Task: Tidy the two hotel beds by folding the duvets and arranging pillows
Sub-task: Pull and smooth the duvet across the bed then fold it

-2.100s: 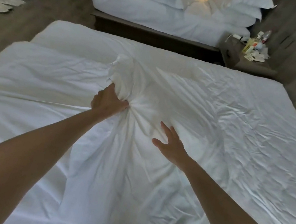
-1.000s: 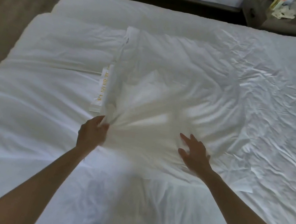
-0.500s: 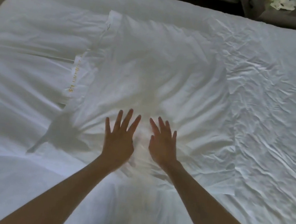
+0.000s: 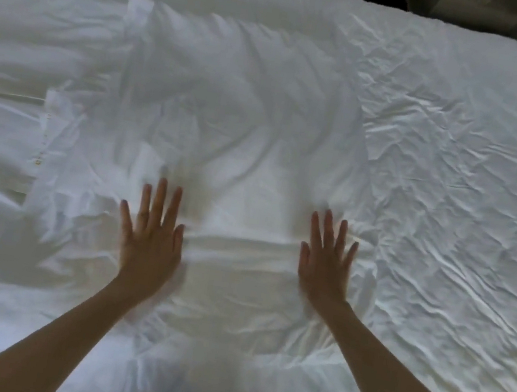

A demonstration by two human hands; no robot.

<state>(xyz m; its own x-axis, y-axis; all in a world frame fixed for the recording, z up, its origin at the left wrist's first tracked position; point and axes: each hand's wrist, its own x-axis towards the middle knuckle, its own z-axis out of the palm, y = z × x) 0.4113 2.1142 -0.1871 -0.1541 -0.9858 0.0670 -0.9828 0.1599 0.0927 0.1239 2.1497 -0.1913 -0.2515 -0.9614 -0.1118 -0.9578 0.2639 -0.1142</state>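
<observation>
On the near middle of the bed [image 4: 445, 32], the white duvet [image 4: 247, 109] is pressed flat by both hands. The left hand [image 4: 149, 246] and the right hand [image 4: 324, 274] are laid palm down, well apart, with the fingers [image 4: 161, 195] straight and spread wide; nothing is held. The duvet is seen lying in soft folds across the middle and left of the bed, and a wrinkled sheet [image 4: 459, 200] is exposed on the right.

I'm getting a dim, bluish feed here. A warmer glow is showing lower right, blur is smearing the middle of the duvet [image 4: 256, 117], and the edges are bending.
</observation>
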